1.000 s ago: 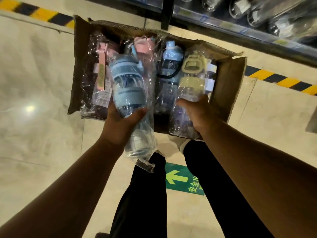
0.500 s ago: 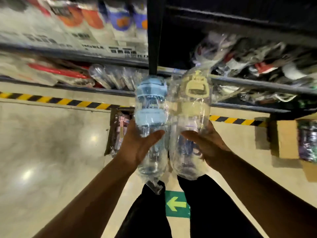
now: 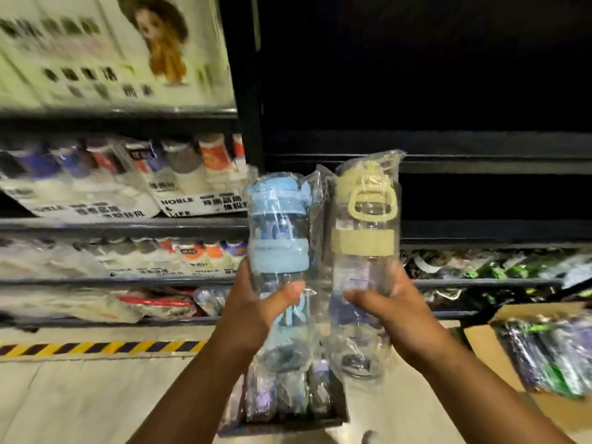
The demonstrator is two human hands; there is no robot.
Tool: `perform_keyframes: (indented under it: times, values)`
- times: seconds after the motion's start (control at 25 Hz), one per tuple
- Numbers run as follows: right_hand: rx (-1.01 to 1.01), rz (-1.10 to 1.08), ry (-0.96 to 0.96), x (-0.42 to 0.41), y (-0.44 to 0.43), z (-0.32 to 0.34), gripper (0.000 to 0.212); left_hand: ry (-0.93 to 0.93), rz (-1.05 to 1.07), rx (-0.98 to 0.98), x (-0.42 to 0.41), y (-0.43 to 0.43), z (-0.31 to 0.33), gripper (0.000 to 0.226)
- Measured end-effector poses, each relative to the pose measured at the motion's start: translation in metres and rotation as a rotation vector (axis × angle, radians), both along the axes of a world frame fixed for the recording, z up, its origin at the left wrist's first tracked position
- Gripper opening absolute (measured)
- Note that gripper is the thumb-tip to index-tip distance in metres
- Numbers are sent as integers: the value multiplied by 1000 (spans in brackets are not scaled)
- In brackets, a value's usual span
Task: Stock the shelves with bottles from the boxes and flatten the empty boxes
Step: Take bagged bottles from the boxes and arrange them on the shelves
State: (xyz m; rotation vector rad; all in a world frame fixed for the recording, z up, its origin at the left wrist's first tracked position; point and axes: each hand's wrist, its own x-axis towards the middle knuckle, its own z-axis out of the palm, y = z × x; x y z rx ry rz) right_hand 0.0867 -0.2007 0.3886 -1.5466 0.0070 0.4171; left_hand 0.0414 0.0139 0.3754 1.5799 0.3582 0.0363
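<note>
Bottles, two of them, stand upright side by side in the middle of the frame, each in a clear plastic bag. The blue bottle [image 3: 278, 238] has a blue lid and a blue band round its middle. The yellow bottle [image 3: 363, 245] is just to its right, with a pale yellow lid, a loop handle and a pale yellow band. Their bags touch.

The left grip [image 3: 256, 302], a bare hand, is wrapped round the lower part of the blue bottle, thumb across the front. The right grip [image 3: 394, 302] is wrapped round the lower part of the yellow bottle the same way. Both bottles are held up in the air in front of the shelves.

Under them, at the bottom middle, an open box [image 3: 282, 426] sits on the floor [image 3: 80, 395] with more bagged bottles [image 3: 288, 392] inside. At the lower right, a brown box [image 3: 480, 341] holds purple and green packs [image 3: 551, 357].

Behind the bottles a black post [image 3: 250, 91] goes up. To its left, the left shelves [image 3: 128, 225] are full of blurred packs [image 3: 179, 177] in red, blue and orange. To its right, the dark shelf [image 3: 480, 161] is too dim to see into. Below it lie black and green bagged things [image 3: 480, 267]. A big poster [image 3: 112, 49] fills the upper left. A yellow and black stripe [image 3: 102, 347] runs along the pale floor at the lower left.
</note>
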Motion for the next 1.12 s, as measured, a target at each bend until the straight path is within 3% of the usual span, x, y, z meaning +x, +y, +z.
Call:
perform_keyframes:
  times: [0.08, 0.24, 0.4, 0.52, 0.72, 0.88, 1.12]
  values:
    - [7, -3, -91, 7, -16, 31, 55, -74, -17, 1, 8, -14, 33, 58]
    - [35, -1, -218, 29, -46, 75, 60, -159, -19, -6, 19, -44, 85, 72]
    - [51, 25, -289, 56, -83, 110, 60, -197, 3, 25, 40, -84, 127, 55]
    - [53, 72, -297, 78, -114, 128, 67, -225, 67, 38, 65, -115, 144, 57]
    - [104, 102, -254, 107, -137, 130, 62, -242, 114, 74, 107, -127, 142, 60]
    - [137, 71, -199, 123, -129, 117, 51, -231, 176, 118, 155, -105, 130, 74]
    - [124, 3, -168, 145, -101, 99, 66, -223, 224, 165, 232, -48, 111, 99]
